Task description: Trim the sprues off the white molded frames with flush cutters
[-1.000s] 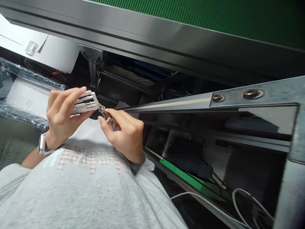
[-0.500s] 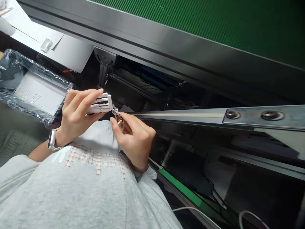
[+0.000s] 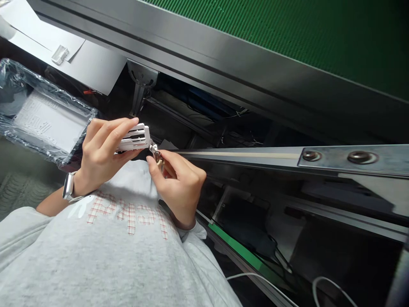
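Note:
My left hand [image 3: 104, 147] grips a white slotted plastic part [image 3: 140, 137] by its sides, with the fingers over the top and the thumb below. At the part's right end is a small shiny metal piece [image 3: 154, 148], which seems to touch it. My right hand [image 3: 177, 181] pinches this metal piece between thumb and forefinger. A brownish, brass-coloured bit of it shows at the fingertips; its exact kind cannot be made out. Both hands are close together in front of my grey shirt.
A green ribbed conveyor belt [image 3: 271, 38] with a metal side frame [image 3: 204, 55] runs across the top. At left stand a plastic-lined bin [image 3: 47, 121] and white paper with a small clear plastic piece [image 3: 60, 54]. A metal rail [image 3: 249, 154] extends rightward from beside my right hand.
The view has shifted slightly. Both hands keep their hold on the white part and the metal piece, with hardly any movement between them.

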`<state>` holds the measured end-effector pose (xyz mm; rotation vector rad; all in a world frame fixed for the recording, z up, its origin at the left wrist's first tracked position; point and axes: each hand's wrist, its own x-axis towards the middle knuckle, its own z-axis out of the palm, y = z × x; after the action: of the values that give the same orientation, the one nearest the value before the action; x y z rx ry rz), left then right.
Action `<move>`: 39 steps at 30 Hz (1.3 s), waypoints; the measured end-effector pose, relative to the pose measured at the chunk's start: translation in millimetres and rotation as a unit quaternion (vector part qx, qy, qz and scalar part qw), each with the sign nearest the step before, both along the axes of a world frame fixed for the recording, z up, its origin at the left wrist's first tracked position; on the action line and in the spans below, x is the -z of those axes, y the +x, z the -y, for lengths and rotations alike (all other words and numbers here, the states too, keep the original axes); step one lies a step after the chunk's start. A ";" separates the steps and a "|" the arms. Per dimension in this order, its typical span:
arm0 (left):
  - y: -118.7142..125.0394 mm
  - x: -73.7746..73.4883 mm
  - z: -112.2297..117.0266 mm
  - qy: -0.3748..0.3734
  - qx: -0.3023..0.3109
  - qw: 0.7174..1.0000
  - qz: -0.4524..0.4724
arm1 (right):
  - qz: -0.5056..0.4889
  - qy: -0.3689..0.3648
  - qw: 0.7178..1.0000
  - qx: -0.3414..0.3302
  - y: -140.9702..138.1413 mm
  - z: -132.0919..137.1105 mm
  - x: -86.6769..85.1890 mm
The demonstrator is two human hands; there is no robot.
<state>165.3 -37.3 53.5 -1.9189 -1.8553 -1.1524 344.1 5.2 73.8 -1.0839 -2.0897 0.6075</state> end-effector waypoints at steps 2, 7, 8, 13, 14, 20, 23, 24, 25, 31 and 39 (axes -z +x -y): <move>-0.6 0.8 1.0 -0.017 -0.015 1.000 0.000 | 0.007 0.001 1.000 0.001 -0.7 0.1 0.1; -3.8 3.9 4.0 -0.054 -0.005 0.997 0.050 | 0.012 0.003 1.000 -0.002 -2.9 0.8 -0.8; -4.5 4.6 4.3 -0.056 0.001 0.997 0.061 | 0.013 0.003 1.000 -0.002 -3.2 1.0 -1.2; -7.1 6.7 4.1 -0.038 0.002 0.997 0.062 | 0.008 0.015 1.000 -0.006 -4.8 1.3 -2.3; -7.6 6.8 4.0 -0.028 0.006 0.998 0.058 | 0.006 0.018 1.000 -0.008 -5.2 1.1 -2.0; -10.0 4.1 4.8 -0.024 0.007 0.999 0.041 | 0.001 0.020 1.000 -0.017 -8.1 -0.7 2.5; -12.1 1.0 5.3 -0.002 0.023 0.999 0.036 | -0.019 0.007 0.999 -0.026 -8.2 -0.5 3.2; -13.1 0.0 5.4 0.012 0.033 0.999 0.031 | -0.029 -0.002 0.999 -0.028 -7.9 -0.2 2.7; -14.4 -0.8 5.5 0.022 0.039 0.999 0.025 | -0.039 -0.012 0.999 -0.026 -7.5 0.1 2.0; -19.0 -2.5 6.9 0.038 0.027 0.999 0.010 | -0.044 -0.021 0.999 -0.011 -6.9 1.0 -2.4; -20.9 -2.1 9.7 0.030 0.011 0.999 -0.007 | -0.002 0.009 1.000 -0.027 -12.2 3.1 -3.3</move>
<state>144.4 -47.0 55.6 -1.9156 -1.7759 -1.1836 331.9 2.0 77.2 -1.0179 -2.1224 0.6162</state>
